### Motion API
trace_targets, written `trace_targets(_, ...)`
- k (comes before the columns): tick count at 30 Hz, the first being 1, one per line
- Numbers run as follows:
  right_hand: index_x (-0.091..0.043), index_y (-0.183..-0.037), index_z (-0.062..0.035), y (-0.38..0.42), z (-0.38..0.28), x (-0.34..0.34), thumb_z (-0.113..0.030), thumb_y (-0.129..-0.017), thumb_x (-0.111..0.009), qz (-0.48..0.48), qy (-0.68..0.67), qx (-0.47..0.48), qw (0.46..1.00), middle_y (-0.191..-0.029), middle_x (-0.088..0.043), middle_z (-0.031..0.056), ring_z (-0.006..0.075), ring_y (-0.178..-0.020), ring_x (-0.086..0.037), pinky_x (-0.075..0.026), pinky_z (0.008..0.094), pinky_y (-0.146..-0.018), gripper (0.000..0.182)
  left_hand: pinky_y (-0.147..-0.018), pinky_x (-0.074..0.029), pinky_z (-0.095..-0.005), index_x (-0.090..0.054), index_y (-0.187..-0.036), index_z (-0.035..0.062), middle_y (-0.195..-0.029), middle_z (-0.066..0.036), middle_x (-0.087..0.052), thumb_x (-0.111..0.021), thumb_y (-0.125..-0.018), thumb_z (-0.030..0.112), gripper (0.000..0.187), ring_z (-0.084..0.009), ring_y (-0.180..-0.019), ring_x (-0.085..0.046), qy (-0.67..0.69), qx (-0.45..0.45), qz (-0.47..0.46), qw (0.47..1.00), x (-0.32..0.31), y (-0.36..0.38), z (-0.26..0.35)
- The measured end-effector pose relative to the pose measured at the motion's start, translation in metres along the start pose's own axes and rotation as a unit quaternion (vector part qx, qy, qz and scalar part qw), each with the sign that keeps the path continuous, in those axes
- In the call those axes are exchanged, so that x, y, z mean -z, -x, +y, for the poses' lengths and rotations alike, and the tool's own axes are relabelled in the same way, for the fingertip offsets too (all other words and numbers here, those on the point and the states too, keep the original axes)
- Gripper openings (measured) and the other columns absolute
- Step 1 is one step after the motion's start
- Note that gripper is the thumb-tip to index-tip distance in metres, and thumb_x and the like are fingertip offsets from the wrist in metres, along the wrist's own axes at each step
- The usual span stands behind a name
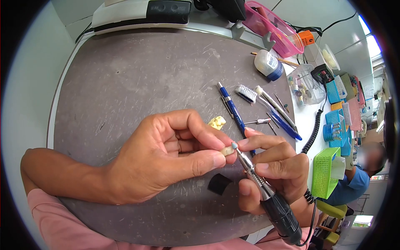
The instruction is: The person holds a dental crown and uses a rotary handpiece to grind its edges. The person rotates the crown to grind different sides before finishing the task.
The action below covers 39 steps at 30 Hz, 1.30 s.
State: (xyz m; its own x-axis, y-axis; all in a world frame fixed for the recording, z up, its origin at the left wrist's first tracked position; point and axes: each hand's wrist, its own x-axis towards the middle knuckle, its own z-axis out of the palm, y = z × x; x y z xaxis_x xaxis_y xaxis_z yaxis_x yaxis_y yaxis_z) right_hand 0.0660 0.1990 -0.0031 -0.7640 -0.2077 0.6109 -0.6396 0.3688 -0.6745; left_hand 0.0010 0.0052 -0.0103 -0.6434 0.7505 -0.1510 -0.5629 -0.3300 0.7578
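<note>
Between thumb and index finger, my left hand (158, 160) pinches a small cream-coloured piece that looks like a dental crown (227, 151). My right hand (285, 166) grips a rotary handpiece (280, 211) with a black body and metal nose. Its bluish-green grinding tip (234, 145) is right at the piece's edge. A yellowish tooth-shaped model piece (217, 122) lies just behind my left fingertips, partly hidden by them. Close by on the mat is a blue mechanical pencil (231, 106), its lower end behind my right fingers. A black scrap (219, 184) rests below my hands.
Right of the pencil lie a brush (247, 93), a blue-handled tool (287, 128) and several thin instruments. A blue-lidded jar (268, 65), a pink basket (283, 39) and a green basket (324, 173) stand farther out. A coiled cord (313, 132) runs along the right. A person in blue (354, 186) sits beyond.
</note>
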Motion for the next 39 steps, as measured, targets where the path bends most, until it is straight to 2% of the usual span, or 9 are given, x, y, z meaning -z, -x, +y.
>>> trace_targets(4, -0.053, -0.088, -0.0017, -0.0035, -0.0026, 0.0025, -0.002, -0.064, -0.077, -0.029, 0.014, 0.009, 0.999, -0.075, -0.06, 0.012, 0.0332, -0.084, -0.065, -0.051, 0.0491, -0.081, 0.034, -0.087, -0.051, -0.0291, -0.051, -0.089, 0.0014, -0.105, -0.019, -0.059, -0.06, -0.079, -0.009, 0.016, -0.0202, -0.096, -0.062, -0.004, -0.012, -0.005, 1.0, 0.0012, -0.0011, -0.0025)
trace_targets(10, -0.053, -0.087, -0.0019, -0.0013, 0.0034, 0.002, -0.003, -0.063, -0.078, 0.005, 0.018, 0.014, 1.0, -0.073, -0.06, 0.0117, 0.032, -0.084, -0.065, -0.051, 0.0484, -0.081, 0.035, -0.086, -0.052, -0.0283, -0.051, -0.088, 0.0013, -0.106, -0.02, -0.058, -0.06, -0.079, -0.01, 0.017, -0.0197, -0.096, -0.062, -0.005, 0.004, 0.008, 1.0, -0.001, 0.0, 0.0001)
trace_targets(22, -0.052, -0.087, -0.0024, -0.0038, -0.0023, 0.0035, -0.003, -0.063, -0.077, -0.03, 0.022, 0.009, 0.999, -0.075, -0.06, 0.0111, 0.0324, -0.085, -0.065, -0.05, 0.0492, -0.082, 0.035, -0.086, -0.051, -0.0287, -0.051, -0.088, 0.0014, -0.103, -0.018, -0.059, -0.059, -0.079, -0.011, 0.017, -0.021, -0.097, -0.062, 0.007, -0.006, 0.001, 1.0, 0.0006, -0.0012, -0.0008)
trace_targets(28, -0.051, -0.088, -0.0026, -0.0002, 0.0041, 0.001, -0.003, -0.065, -0.077, 0.017, 0.021, 0.014, 1.0, -0.075, -0.06, 0.0113, 0.0327, -0.085, -0.065, -0.049, 0.0503, -0.083, 0.034, -0.084, -0.052, -0.0283, -0.051, -0.089, 0.0011, -0.1, -0.015, -0.058, -0.059, -0.079, -0.011, 0.018, -0.0223, -0.097, -0.062, 0.008, 0.01, 0.014, 1.0, -0.0013, -0.0005, 0.0011)
trace_targets(39, -0.052, -0.089, -0.0031, -0.0027, 0.0007, 0.0002, -0.004, -0.064, -0.078, -0.004, 0.038, 0.022, 0.999, -0.075, -0.06, 0.0112, 0.0319, -0.084, -0.065, -0.05, 0.0496, -0.082, 0.035, -0.084, -0.052, -0.0274, -0.051, -0.088, 0.0015, -0.103, -0.017, -0.059, -0.058, -0.079, -0.011, 0.017, -0.0208, -0.096, -0.062, 0.026, 0.011, 0.018, 0.999, -0.0025, 0.0002, 0.0017)
